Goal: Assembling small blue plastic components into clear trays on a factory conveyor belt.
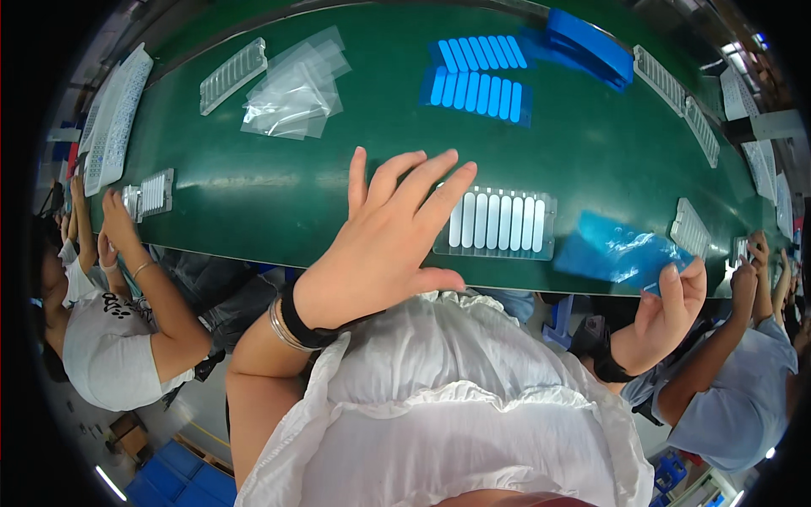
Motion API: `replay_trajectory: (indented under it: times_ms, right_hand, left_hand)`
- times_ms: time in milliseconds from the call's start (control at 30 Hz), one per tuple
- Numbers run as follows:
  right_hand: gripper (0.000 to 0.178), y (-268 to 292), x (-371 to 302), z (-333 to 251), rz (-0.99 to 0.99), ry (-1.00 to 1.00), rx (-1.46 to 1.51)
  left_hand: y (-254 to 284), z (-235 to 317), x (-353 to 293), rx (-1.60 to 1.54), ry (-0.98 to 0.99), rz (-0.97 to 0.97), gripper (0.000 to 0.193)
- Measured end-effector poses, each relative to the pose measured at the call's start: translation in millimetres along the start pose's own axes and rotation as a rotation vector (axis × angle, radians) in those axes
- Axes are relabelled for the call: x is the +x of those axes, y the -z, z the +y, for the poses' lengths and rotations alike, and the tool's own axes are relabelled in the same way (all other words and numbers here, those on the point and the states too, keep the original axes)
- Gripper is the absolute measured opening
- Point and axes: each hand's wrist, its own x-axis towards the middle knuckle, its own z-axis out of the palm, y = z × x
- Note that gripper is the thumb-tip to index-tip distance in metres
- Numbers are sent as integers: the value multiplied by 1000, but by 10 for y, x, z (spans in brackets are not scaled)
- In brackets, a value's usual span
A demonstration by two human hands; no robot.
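Note:
My left hand (pixel 384 232) hovers over the green table with its fingers spread and nothing in it. Just right of its fingertips, near the table's front edge, lies a clear plastic tray (pixel 550 224) holding a row of several white rounded strips (pixel 492 222). My right hand (pixel 673 306) pinches the lower right corner of a shiny translucent blue film sheet (pixel 612 249). That film is beside the tray's right end, and its left edge comes close to the tray. Whether anything else is between those fingers cannot be made out.
Farther back lie blue sheets with rounded strips (pixel 477 91), a stack of blue film (pixel 591 51), clear plastic sheets (pixel 296 89) and an upright clear tray (pixel 232 76). More clear trays (pixel 659 80) stand at right. Co-workers (pixel 127 338) sit on both sides, near a white basket (pixel 118 118).

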Motion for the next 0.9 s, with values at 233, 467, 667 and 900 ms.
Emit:
replay_trajectory:
  times_ms: [233,467,667,900]
  right_hand:
    - [23,-197,146,24,-40,26,59]
    - [23,-201,77,38,-22,29,45]
    - [22,-151,55,31,11,17,14]
    - [21,-400,48,-46,-48,-58,30]
  left_hand:
    - [-204,213,106,49,-206,86,83]
    - [-341,221,200,74,-233,69,68]
    - [-366,192,199,45,-227,112,61]
    - [-144,-62,-64,-132,-105,458,32]
